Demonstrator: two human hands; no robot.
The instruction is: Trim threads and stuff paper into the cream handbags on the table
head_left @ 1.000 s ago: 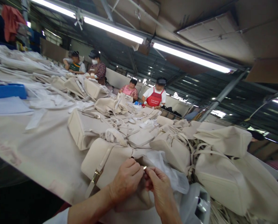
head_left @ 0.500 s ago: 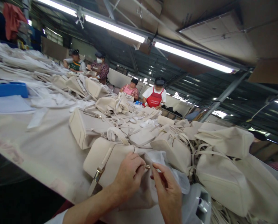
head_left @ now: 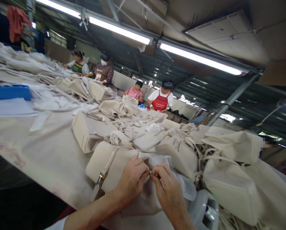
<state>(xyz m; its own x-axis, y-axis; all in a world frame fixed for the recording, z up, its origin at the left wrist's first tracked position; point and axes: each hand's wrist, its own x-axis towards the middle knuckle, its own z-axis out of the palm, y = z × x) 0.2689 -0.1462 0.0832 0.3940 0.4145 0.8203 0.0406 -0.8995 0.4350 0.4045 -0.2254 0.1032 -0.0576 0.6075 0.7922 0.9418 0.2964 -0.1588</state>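
The right hand (head_left: pixel 168 183) had just come in to meet the left hand (head_left: pixel 132 175). Half a second earlier its thumb and forefinger stood a little apart, beside a small metal piece (head_left: pixel 149 172) that the left hand was pinching; now the fingertips of both hands met around that piece, and little of it showed between them. The work thus seemed to have passed from a one-handed hold to a two-handed one, though what the piece was could not be made out.

Both hands were nearly closed, thumb against forefinger, the other fingers curled in. The beige handbag (head_left: pixel 116 167) lay directly beneath them at the near side of the table (head_left: pixel 51 143), its buckled strap (head_left: pixel 101 179) to the left of the left hand. It appeared not to have shifted noticeably. Clear plastic film (head_left: pixel 187 188) lay just beyond the right hand, and another beige handbag (head_left: pixel 178 153) rested behind it.
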